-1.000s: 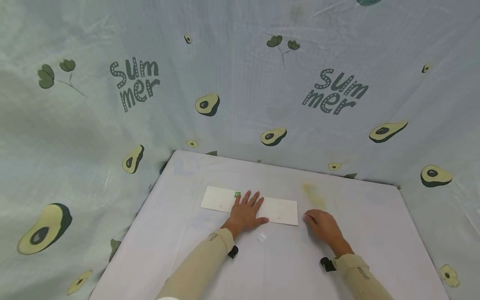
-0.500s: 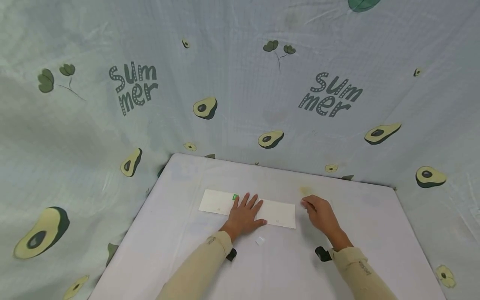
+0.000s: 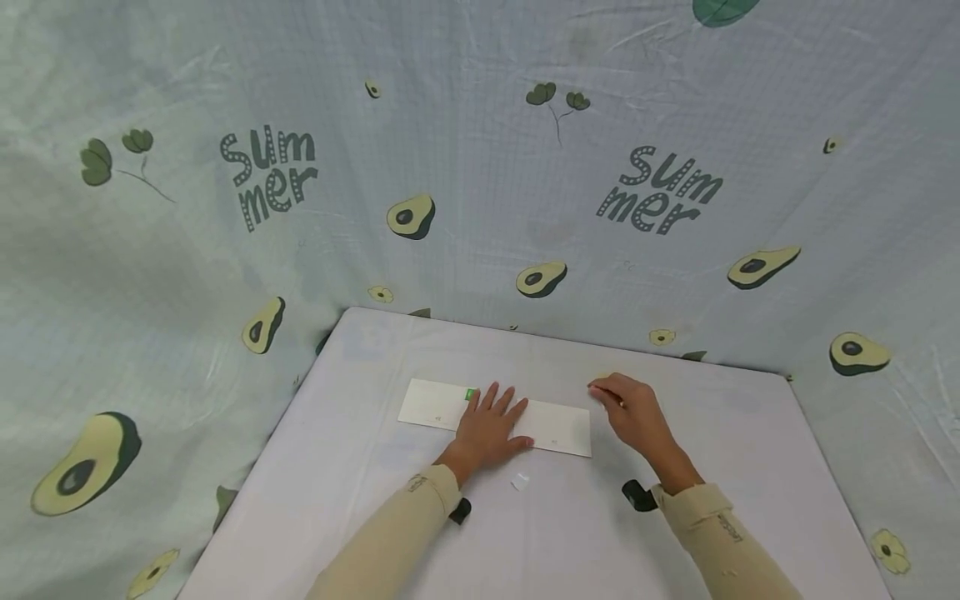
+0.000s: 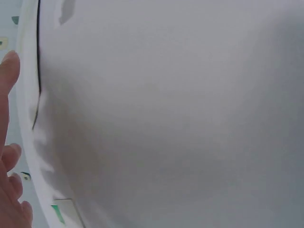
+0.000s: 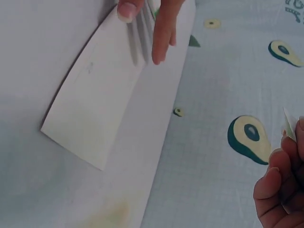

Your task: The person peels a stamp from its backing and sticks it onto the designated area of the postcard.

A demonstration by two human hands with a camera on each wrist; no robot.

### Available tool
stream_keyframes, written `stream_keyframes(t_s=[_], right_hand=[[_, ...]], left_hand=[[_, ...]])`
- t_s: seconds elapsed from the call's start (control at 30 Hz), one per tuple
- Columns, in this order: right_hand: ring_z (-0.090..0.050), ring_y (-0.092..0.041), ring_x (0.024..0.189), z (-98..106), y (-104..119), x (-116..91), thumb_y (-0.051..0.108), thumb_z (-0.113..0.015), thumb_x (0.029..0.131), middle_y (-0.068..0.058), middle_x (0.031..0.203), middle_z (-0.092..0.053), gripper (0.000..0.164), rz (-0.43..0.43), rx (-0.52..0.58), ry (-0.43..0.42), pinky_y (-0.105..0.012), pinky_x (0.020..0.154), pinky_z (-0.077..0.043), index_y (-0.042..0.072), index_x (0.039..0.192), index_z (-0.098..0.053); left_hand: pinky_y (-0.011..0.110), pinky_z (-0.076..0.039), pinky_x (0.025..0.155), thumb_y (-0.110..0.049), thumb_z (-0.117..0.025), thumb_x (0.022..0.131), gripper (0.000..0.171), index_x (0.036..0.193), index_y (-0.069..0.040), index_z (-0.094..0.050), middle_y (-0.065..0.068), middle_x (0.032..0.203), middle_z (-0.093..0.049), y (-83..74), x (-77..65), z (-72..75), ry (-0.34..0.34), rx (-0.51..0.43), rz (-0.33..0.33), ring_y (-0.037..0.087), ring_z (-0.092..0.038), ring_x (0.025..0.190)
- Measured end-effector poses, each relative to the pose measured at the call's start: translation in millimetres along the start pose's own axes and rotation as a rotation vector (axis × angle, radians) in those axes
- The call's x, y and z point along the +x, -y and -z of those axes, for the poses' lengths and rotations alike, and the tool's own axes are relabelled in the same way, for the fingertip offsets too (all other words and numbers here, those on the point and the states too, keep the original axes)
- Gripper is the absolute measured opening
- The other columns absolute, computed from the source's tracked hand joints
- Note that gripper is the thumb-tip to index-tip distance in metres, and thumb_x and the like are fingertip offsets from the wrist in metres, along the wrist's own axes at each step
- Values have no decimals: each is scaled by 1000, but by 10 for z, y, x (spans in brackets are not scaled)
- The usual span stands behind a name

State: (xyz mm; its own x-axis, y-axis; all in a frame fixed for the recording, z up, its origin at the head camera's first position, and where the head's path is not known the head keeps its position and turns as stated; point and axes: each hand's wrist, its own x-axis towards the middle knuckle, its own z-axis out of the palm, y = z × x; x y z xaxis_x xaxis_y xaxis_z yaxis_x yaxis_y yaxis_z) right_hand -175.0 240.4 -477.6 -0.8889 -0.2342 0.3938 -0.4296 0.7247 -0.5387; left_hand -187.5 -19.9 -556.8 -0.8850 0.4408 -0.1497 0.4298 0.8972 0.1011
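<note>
My left hand (image 3: 489, 429) rests with its fingers spread across the middle of a long white card (image 3: 431, 402), hiding that part of it. A small green patch (image 3: 470, 394) shows on the card by the little finger. Beyond the card's right end, my right hand (image 3: 637, 412) is raised over the table. Its thumb and fingertips pinch a small thin whitish-green piece (image 5: 289, 127), like a sticker, mostly covered by the fingers. In the right wrist view, the card's right half (image 5: 95, 104) lies flat, with faint print on it.
A small clear or white square scrap (image 3: 520, 481) lies on the white table (image 3: 555, 542), nearer than the card. A pale yellow stain (image 5: 111, 216) marks the tabletop in the right wrist view. A cloth with avocado prints (image 3: 457, 133) hangs behind the table.
My right hand has risen from beside the card's right end and moved away from me and slightly left, still pinching. The left hand has stayed on the card. The head view has shifted slightly.
</note>
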Motion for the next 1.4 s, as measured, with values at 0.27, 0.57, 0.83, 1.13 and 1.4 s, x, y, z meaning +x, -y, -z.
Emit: stream_keyframes(t_s=[0.27, 0.57, 0.83, 1.13, 1.4], right_hand=[[-58, -8, 72, -8, 146, 128, 0, -75, 92, -8, 86, -74, 10, 24, 71, -23, -22, 62, -53, 1, 102, -75], [-60, -11, 75, -37, 287, 191, 0, -75, 93, -8, 90, -75, 11, 32, 105, 2, -21, 66, -55, 3, 103, -76], [-63, -12, 72, -83, 336, 261, -3, -77, 90, -9, 87, -75, 10, 96, 153, -13, -22, 65, -56, 0, 99, -76], [-64, -11, 71, -168, 421, 315, 0, -79, 89, -9, 85, -76, 8, 114, 176, -16, -22, 64, -56, 2, 96, -75], [-69, -16, 66, -173, 482, 353, -1, -83, 84, -8, 78, -76, 12, 136, 170, -86, -23, 62, -57, 4, 91, -75]], left_hand=[[49, -20, 133, -70, -44, 102, 75, 164, -28, -36, 1, 173, -32, 42, -1, 165, -100, -30, -24, 28, -20, 164], [51, -19, 133, -62, -51, 103, 74, 164, -22, -36, 2, 173, -32, 46, -50, 461, -122, -295, -76, 30, -19, 164], [44, -39, 124, -51, -59, 104, 74, 164, -15, -34, 4, 168, -39, -33, -63, 758, -80, -642, -113, 23, -42, 155], [34, -55, 107, -24, -62, 106, 57, 156, -4, -46, 12, 158, -53, -59, -63, 910, -91, -1050, -211, 26, -60, 140], [30, -61, 95, -12, -63, 104, 44, 147, -1, -58, 17, 128, -75, -123, -21, 1047, -139, -1130, -145, 23, -77, 112]])
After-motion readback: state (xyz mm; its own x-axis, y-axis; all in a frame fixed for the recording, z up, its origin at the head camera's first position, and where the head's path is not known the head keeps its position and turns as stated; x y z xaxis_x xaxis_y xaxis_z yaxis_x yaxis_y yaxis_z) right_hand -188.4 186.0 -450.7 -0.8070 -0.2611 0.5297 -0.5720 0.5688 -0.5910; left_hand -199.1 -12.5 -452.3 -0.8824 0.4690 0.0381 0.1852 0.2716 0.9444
